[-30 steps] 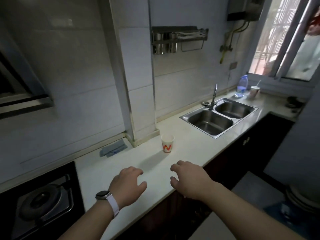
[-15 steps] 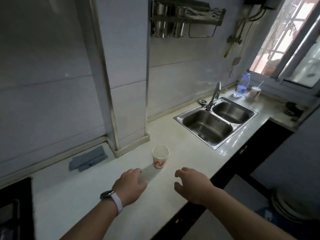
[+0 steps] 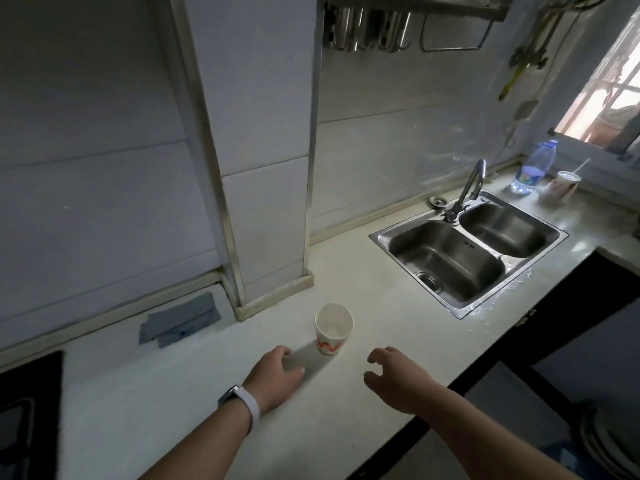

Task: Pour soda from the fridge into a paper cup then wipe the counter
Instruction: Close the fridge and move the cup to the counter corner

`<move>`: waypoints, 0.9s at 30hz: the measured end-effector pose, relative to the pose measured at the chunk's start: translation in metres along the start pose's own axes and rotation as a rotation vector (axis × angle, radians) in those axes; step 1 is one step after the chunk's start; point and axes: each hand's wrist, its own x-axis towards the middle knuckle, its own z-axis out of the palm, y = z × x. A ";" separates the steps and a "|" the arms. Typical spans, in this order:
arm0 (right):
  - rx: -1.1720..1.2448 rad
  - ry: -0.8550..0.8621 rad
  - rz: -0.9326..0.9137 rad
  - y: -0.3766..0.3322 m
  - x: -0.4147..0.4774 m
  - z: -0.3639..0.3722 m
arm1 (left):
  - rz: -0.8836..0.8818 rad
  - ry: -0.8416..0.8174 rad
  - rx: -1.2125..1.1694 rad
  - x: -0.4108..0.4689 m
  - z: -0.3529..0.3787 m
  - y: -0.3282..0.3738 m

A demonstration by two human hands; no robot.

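Note:
A white paper cup [image 3: 333, 329] with a red wavy mark stands upright and empty on the pale counter [image 3: 194, 393], in front of the tiled pillar. My left hand [image 3: 277, 377], with a watch on the wrist, hovers just left of and below the cup, fingers loosely apart, holding nothing. Right of the cup my right hand [image 3: 398, 379] hangs over the counter with curled, spread fingers, also empty. A folded grey cloth [image 3: 180, 320] lies by the wall to the left of the pillar. No soda or fridge is in view.
A steel double sink [image 3: 467, 251] with a tap [image 3: 467, 192] is set in the counter to the right. Behind it stand a water bottle [image 3: 533, 168] and a lidded cup [image 3: 566, 183] with a straw. A black stove [image 3: 27, 410] is at the left edge. A utensil rack [image 3: 408, 26] hangs above.
The view has moved closer and tilted down. Both hands have drifted toward the cup, one on each side; neither touches it. The cup has not moved.

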 end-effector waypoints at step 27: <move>1.186 -0.505 0.406 0.054 0.166 0.033 | -0.168 0.306 -0.453 0.079 0.089 0.057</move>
